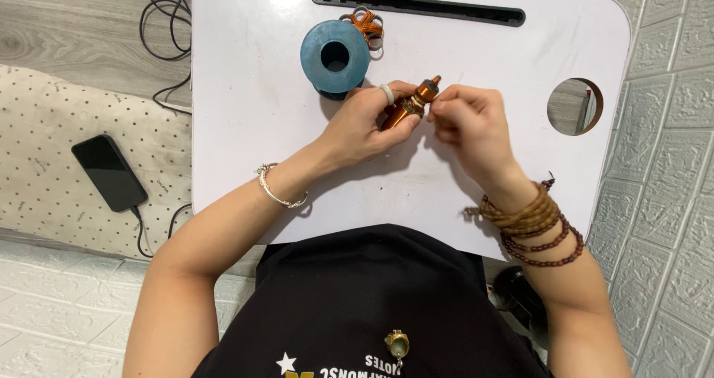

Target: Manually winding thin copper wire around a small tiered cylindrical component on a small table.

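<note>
My left hand [368, 121] grips a small copper-coloured coil on a spindle [413, 103], held tilted above the white lap table [245, 110]. My right hand [470, 121] pinches at the coil's side with thumb and forefinger, touching it near its upper end. A ring sits on a left finger and a silver bracelet on the left wrist. Brown bead bracelets wrap my right wrist. Just behind my left hand stands a blue spool [335, 57] with a dark centre hole. A small bundle of copper wire loops [366, 23] lies behind the spool.
The table has a long dark slot [416, 5] at its far edge and a round hole [574, 107] at right. A black phone [109, 173] on a cable lies on a dotted cushion at left. Black cables [165, 21] trail on the wooden floor.
</note>
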